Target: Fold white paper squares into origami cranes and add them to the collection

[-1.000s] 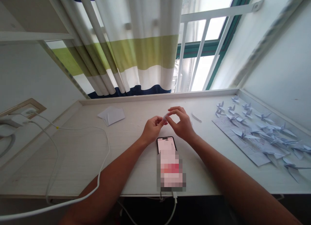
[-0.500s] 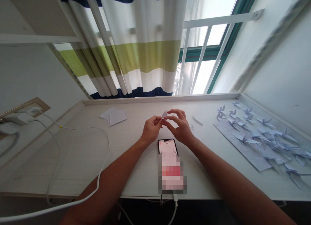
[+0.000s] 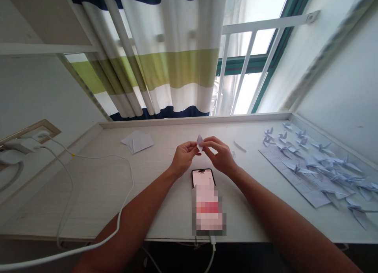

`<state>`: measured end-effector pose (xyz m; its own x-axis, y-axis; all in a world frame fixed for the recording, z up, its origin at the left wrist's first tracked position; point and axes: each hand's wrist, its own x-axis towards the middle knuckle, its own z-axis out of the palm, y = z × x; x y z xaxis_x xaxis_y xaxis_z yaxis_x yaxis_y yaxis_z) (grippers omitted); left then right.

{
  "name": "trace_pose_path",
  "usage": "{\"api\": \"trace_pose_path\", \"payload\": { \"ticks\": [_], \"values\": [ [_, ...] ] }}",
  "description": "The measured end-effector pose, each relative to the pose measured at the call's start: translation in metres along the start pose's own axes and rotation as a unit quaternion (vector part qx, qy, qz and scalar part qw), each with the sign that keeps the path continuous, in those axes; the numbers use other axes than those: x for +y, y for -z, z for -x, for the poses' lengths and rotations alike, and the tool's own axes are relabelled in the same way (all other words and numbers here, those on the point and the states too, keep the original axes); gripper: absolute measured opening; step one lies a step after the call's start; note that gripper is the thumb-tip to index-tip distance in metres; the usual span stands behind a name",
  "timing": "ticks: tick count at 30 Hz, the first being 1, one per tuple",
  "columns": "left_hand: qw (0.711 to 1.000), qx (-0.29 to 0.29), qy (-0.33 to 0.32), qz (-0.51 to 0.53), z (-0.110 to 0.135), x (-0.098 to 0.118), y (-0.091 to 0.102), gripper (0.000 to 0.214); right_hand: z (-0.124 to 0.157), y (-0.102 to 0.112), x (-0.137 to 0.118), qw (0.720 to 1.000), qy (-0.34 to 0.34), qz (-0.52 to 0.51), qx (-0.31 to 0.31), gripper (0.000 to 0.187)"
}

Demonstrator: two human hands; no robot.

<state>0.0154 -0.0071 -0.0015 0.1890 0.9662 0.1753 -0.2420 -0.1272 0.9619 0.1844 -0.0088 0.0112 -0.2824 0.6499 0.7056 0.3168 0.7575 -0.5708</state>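
A small piece of folded white paper (image 3: 200,140) stands upright between my hands, above the middle of the desk. My left hand (image 3: 183,157) pinches its left side between thumb and fingers. From the other side, my right hand (image 3: 220,152) has its fingertips closed on the paper's right edge. Fingers cover part of the lower folds. Just below the hands lies a phone (image 3: 203,198) with a lit pink screen, partly blurred out.
Several folded paper cranes (image 3: 321,147) crowd the right side, some on a printed sheet (image 3: 295,182). Square paper sheets (image 3: 141,141) lie at the back left. A curved paper strip (image 3: 240,146) rests right of the hands. A white cable (image 3: 130,178) crosses the left side.
My right fingers, raised and spread a moment ago, have lowered and closed on the paper. The folded paper now stands more upright and shows more of its face.
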Motion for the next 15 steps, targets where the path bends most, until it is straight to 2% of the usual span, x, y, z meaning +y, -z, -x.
{"api": "trace_pose_path", "payload": {
  "ticks": [8,12,15],
  "values": [
    [0.998,-0.041,0.036,0.038,-0.0001,0.0070,0.0055,0.031,-0.0001,0.0005,0.0010,0.999,-0.047,-0.008,0.026,0.013],
    [0.999,-0.020,0.040,0.021,-0.0012,0.0067,0.0061,0.035,0.0001,0.0013,-0.0003,0.999,-0.044,-0.007,0.019,0.014],
    [0.999,-0.022,0.029,0.007,-0.0022,0.0045,0.0063,0.037,0.0000,0.0016,-0.0024,0.996,-0.070,-0.057,0.013,0.013]
  ]
}}
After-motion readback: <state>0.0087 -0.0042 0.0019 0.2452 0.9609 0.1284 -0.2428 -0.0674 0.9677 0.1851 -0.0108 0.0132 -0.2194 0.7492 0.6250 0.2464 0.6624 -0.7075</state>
